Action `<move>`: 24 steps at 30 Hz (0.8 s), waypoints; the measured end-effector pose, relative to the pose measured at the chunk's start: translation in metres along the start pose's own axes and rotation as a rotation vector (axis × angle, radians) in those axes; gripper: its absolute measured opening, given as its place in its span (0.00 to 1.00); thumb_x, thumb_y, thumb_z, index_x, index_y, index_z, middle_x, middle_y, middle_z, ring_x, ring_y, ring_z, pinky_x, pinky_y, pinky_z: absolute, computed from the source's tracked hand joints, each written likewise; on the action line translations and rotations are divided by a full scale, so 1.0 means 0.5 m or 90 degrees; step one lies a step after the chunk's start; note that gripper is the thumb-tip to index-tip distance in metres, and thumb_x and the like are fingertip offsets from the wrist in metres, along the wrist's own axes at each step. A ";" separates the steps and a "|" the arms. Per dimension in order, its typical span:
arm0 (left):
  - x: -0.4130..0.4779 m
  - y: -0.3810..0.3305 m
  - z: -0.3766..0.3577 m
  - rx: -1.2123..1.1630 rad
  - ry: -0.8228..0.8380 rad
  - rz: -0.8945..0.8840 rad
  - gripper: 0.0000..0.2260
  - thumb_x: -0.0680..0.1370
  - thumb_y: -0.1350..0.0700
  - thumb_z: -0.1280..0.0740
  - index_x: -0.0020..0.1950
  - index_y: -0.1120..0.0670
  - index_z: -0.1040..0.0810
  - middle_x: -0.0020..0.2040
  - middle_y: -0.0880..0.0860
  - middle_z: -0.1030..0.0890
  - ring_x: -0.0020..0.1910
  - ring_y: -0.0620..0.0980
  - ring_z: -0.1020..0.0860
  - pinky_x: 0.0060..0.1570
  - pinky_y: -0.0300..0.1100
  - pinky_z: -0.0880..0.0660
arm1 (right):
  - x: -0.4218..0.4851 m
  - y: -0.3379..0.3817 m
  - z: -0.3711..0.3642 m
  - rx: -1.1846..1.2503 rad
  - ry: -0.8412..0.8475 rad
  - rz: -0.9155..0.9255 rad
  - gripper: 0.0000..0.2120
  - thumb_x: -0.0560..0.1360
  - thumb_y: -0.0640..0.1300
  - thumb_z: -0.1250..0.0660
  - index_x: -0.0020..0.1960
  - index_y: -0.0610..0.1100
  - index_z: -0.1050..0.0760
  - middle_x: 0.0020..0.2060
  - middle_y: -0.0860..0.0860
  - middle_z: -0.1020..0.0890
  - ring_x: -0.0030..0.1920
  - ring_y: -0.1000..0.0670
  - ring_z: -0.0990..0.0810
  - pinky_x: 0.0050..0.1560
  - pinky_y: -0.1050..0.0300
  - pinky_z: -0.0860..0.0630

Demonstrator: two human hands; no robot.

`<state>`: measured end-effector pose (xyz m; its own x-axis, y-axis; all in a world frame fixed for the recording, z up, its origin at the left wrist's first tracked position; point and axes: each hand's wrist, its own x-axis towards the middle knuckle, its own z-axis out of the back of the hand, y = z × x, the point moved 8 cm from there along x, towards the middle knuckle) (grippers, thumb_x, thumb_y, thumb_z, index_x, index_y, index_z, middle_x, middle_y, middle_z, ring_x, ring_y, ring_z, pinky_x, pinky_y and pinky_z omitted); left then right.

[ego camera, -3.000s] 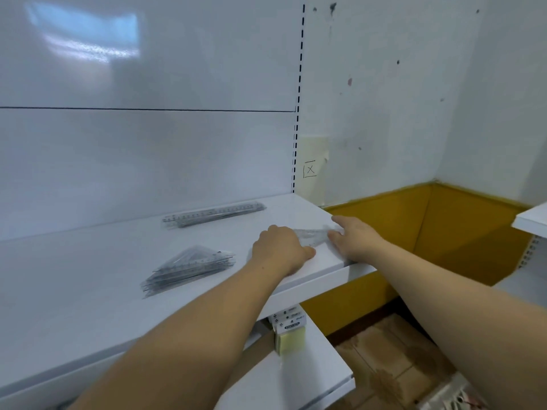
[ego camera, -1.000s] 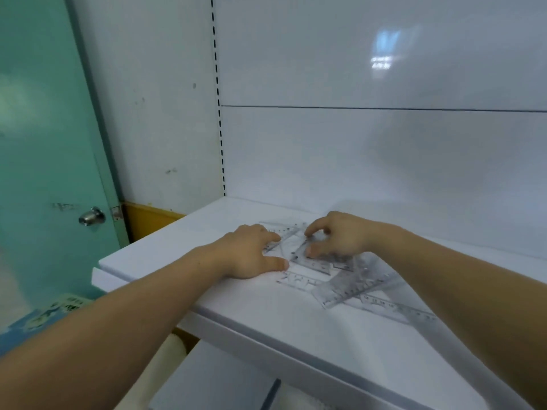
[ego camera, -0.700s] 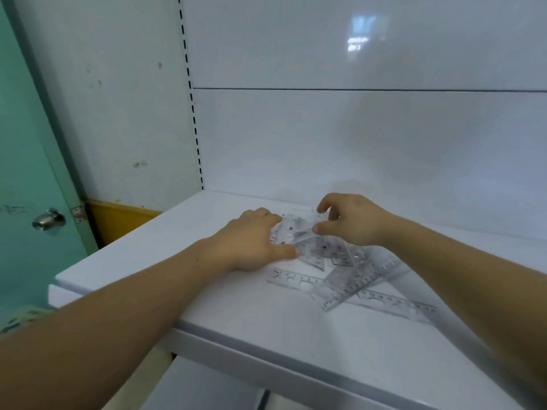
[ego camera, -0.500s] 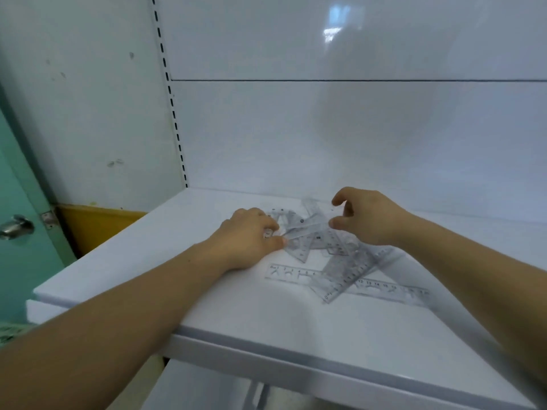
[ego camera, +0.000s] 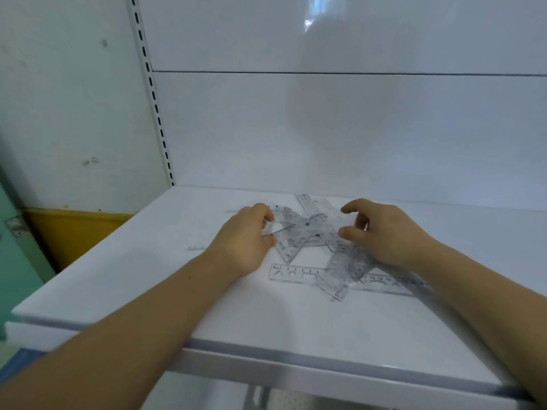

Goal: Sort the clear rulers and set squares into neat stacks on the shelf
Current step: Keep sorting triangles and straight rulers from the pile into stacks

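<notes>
A loose pile of clear rulers and set squares [ego camera: 313,232] lies tangled on the white shelf [ego camera: 142,279], near its back. My left hand [ego camera: 244,242] grips the left edge of a clear set square [ego camera: 291,223] on top of the pile, thumb in front and fingers curled over it. My right hand [ego camera: 383,232] holds the same heap from the right, index finger and thumb curved round the plastic's edge. A long clear ruler [ego camera: 297,273] lies flat in front of the pile, and a second ruler [ego camera: 344,276] crosses it at an angle.
A white back panel rises directly behind the pile. A slotted upright [ego camera: 154,99] marks the shelf's left end. Beyond it are a white wall with a yellow base [ego camera: 74,232] and a teal door [ego camera: 14,261]. The shelf's front edge [ego camera: 296,368] is close to me.
I have turned from the shelf's right end, with its two neat stacks, to the mixed pile at the left. Over the last second my hands spread apart along the top set square.
</notes>
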<state>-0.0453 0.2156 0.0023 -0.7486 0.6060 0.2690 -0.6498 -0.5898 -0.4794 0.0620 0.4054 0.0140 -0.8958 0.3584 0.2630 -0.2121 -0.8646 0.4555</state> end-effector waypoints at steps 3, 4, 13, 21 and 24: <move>0.000 -0.002 0.005 0.000 -0.015 0.012 0.20 0.78 0.57 0.36 0.69 0.53 0.34 0.57 0.52 0.29 0.52 0.51 0.26 0.54 0.41 0.30 | -0.004 0.002 0.008 0.030 -0.018 0.006 0.17 0.74 0.53 0.32 0.62 0.53 0.28 0.39 0.57 0.23 0.41 0.59 0.26 0.44 0.60 0.33; 0.000 -0.004 0.005 0.004 -0.014 0.011 0.20 0.78 0.57 0.36 0.70 0.53 0.34 0.56 0.52 0.30 0.51 0.50 0.27 0.52 0.39 0.31 | -0.004 0.003 0.011 0.038 -0.023 0.009 0.17 0.74 0.53 0.32 0.62 0.53 0.28 0.39 0.57 0.23 0.41 0.58 0.25 0.44 0.59 0.32; 0.004 0.031 0.033 -0.347 -0.088 0.120 0.09 0.78 0.62 0.40 0.53 0.49 0.27 0.41 0.47 0.19 0.36 0.42 0.21 0.35 0.37 0.27 | -0.008 0.028 0.056 0.004 -0.133 0.081 0.19 0.74 0.52 0.32 0.64 0.53 0.28 0.35 0.55 0.28 0.37 0.57 0.29 0.41 0.59 0.33; 0.006 -0.011 0.072 -0.350 -0.028 0.108 0.17 0.82 0.52 0.45 0.72 0.49 0.37 0.59 0.52 0.25 0.46 0.49 0.25 0.46 0.36 0.31 | -0.022 0.090 0.159 -0.007 -0.233 0.072 0.20 0.75 0.52 0.33 0.66 0.51 0.30 0.35 0.54 0.29 0.37 0.57 0.29 0.41 0.61 0.34; -0.003 -0.045 0.069 -0.293 0.062 0.048 0.27 0.80 0.46 0.41 0.76 0.52 0.44 0.66 0.52 0.31 0.60 0.51 0.29 0.55 0.40 0.34 | -0.072 0.092 0.197 -0.012 -0.256 0.023 0.19 0.75 0.50 0.33 0.65 0.51 0.30 0.35 0.53 0.28 0.37 0.56 0.28 0.39 0.63 0.34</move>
<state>-0.0342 0.2095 0.0413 -0.7608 0.6313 0.1505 -0.4525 -0.3498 -0.8203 0.1228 0.3875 0.1093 -0.6794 0.4334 0.5921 -0.1941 -0.8843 0.4246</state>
